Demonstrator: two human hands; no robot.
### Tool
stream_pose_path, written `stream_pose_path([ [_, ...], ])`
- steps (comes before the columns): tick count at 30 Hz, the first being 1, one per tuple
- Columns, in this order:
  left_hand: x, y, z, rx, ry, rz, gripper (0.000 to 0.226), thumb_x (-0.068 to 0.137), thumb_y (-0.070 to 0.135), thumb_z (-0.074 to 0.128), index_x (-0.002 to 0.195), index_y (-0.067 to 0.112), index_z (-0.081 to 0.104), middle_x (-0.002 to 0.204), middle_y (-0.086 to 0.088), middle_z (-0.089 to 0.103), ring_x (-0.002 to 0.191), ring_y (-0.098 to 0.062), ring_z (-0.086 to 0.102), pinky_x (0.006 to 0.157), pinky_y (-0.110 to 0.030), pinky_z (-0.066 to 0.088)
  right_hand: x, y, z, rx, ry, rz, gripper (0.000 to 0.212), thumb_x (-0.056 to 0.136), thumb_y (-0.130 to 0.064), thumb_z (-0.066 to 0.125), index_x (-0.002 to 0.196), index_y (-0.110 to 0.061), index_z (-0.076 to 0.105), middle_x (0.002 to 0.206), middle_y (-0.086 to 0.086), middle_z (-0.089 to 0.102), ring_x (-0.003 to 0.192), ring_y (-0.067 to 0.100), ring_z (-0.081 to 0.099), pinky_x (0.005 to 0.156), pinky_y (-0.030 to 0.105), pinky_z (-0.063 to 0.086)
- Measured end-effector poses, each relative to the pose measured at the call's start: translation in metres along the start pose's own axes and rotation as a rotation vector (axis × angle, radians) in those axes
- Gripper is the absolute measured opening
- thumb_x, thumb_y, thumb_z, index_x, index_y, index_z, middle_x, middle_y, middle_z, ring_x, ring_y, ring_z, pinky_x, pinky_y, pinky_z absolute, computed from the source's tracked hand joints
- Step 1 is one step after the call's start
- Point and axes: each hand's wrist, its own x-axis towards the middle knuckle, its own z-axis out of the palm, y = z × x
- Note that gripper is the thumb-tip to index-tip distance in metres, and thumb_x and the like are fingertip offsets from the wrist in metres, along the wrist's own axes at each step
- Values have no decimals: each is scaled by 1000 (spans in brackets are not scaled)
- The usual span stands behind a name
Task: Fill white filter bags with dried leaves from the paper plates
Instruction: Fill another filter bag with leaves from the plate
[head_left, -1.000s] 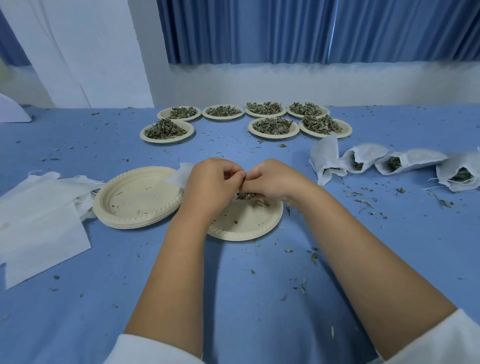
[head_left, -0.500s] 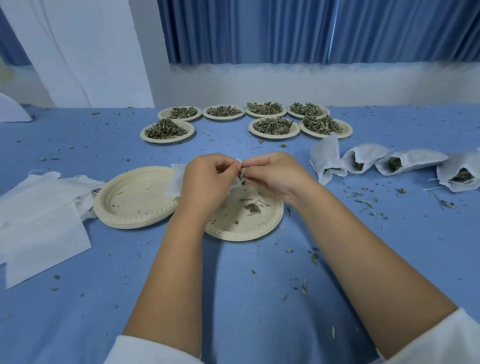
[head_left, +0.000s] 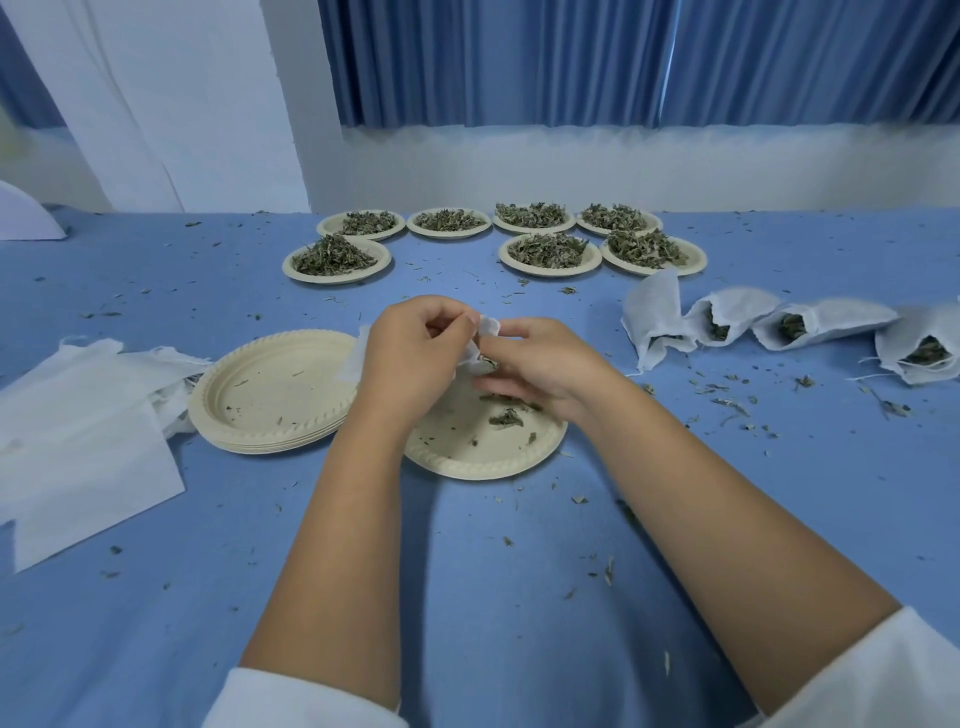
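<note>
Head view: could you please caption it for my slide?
Left hand and right hand hold a white filter bag above a near-empty paper plate.

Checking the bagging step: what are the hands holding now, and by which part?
A white filter bag, above the plate: the left hand pinches its mouth edge; the right hand appears to pinch the opposite edge.

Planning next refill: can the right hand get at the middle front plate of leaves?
Probably yes, once freed: the way to that plate looks open, but the right hand is pinching the filter bag.
</note>
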Motion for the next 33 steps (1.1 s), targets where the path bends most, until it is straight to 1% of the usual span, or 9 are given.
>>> stream_pose_path([
  [2, 0, 0, 0, 35, 10, 12, 19, 90, 20, 64, 75, 29, 71, 63, 14, 68, 54, 2, 56, 57, -17, 44, 1, 1, 0, -3, -39, 1, 8, 91, -13, 66, 92, -5, 68, 88, 7, 75, 81, 19, 75, 81, 27, 59],
  [5, -1, 1, 0, 73, -15, 22, 17, 88, 18, 65, 76, 27, 72, 62, 15, 67, 60, 3, 59, 57, -11, 45, 1, 4, 3, -3, -16, -18, 11, 90, -11, 67, 80, -9, 65, 73, 1, 74, 75, 18, 74, 84, 28, 59],
  [9, -3, 2, 2, 89, -118, 38, 12, 88, 17, 67, 79, 20, 75, 56, 14, 64, 50, 4, 53, 50, -7, 38, 1, 7, 7, -21, 82, 0, 18, 89, -3, 66, 73, -7, 59, 65, 5, 70, 61, 13, 71, 59, 20, 56],
  [11, -4, 2, 4, 99, -145, 50, 11, 88, 17, 68, 81, 17, 76, 56, 14, 63, 49, 4, 53, 50, -6, 37, 1, 9, 9, -72, 142, -2, 16, 91, 0, 60, 76, -7, 59, 70, 8, 68, 61, 13, 69, 56, 20, 56],
  [21, 3, -5, 0, 93, 91, 15, 16, 90, 23, 63, 76, 27, 70, 69, 11, 68, 62, -7, 60, 66, -30, 52, -8, -19, -8, 137, -51, 97, 11, 91, -12, 67, 91, -1, 68, 72, 12, 71, 65, 20, 71, 62, 30, 59],
  [26, 2, -5, -1, 87, 88, 3, 16, 90, 23, 64, 76, 27, 70, 73, 11, 70, 65, -6, 62, 68, -30, 54, -8, -19, -10, 37, -86, 103, 10, 88, -8, 70, 94, -2, 67, 83, 10, 66, 64, 16, 67, 63, 29, 59],
  [29, 1, -2, 0, 84, 52, 15, 16, 91, 21, 63, 78, 28, 71, 77, 11, 71, 75, -6, 66, 72, -23, 52, -7, -13, -9, -55, -80, 56, 2, 89, -8, 67, 88, -7, 68, 68, 1, 65, 57, 7, 63, 58, 21, 56],
  [31, 0, -1, 1, 60, 16, 26, 13, 91, 21, 64, 82, 24, 73, 76, 9, 72, 76, -8, 67, 70, -22, 52, -6, -8, -6, -148, -34, -5, 10, 90, -5, 62, 83, -11, 67, 59, -2, 62, 51, 4, 61, 52, 17, 51],
  [33, -1, 0, 3, 56, -9, 41, 13, 91, 21, 64, 83, 23, 73, 73, 10, 72, 72, -6, 66, 64, -18, 49, -5, -2, -3, -225, 33, -79, 17, 89, -1, 57, 78, -11, 65, 63, 1, 60, 50, 6, 62, 51, 17, 49],
])
